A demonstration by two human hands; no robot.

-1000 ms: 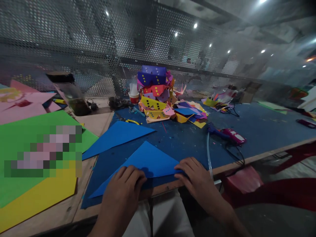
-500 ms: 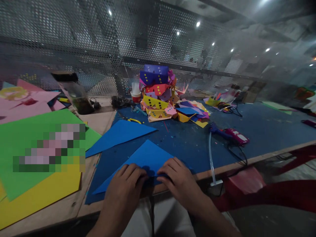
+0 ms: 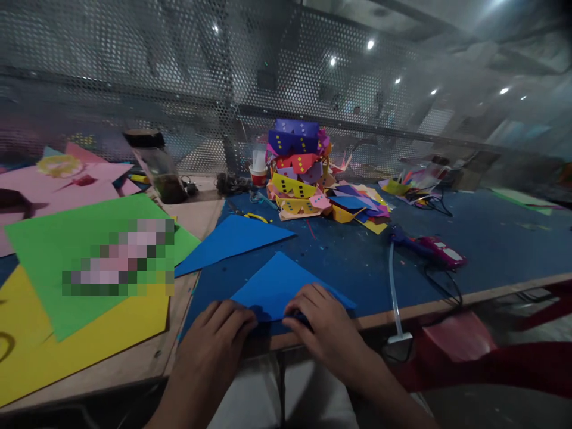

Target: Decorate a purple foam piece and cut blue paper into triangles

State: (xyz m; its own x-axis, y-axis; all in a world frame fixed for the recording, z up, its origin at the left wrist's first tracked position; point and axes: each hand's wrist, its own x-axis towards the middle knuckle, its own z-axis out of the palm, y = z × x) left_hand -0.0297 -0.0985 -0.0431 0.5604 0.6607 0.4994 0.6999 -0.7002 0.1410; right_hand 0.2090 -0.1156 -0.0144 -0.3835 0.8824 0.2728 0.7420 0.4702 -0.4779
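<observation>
A blue sheet of paper [image 3: 279, 280], folded to a triangle, lies on the blue tabletop with its point facing away from me. Along its near edge, at the left, my left hand [image 3: 221, 328] is closed, with curled fingers on the paper. My right hand [image 3: 319, 319] is closed on the same edge further right, thumb tucked under the fingers. A short stretch of the edge shows between the hands. Just beyond lies a second blue paper triangle [image 3: 235, 241], and yellow-handled scissors [image 3: 257, 217] rest partly behind it.
Green paper [image 3: 40, 238] and yellow paper [image 3: 134, 322] overlap at left, near a tilted jar [image 3: 163, 173]. Decorated paper shapes [image 3: 295, 187] are piled at the back. A glue gun [image 3: 404, 238] and its cord lie right, beside a purple device [image 3: 440, 251].
My view has turned slightly left, so the table appears further right. My left hand has slid left along the paper's near edge, widening the gap between my hands.
</observation>
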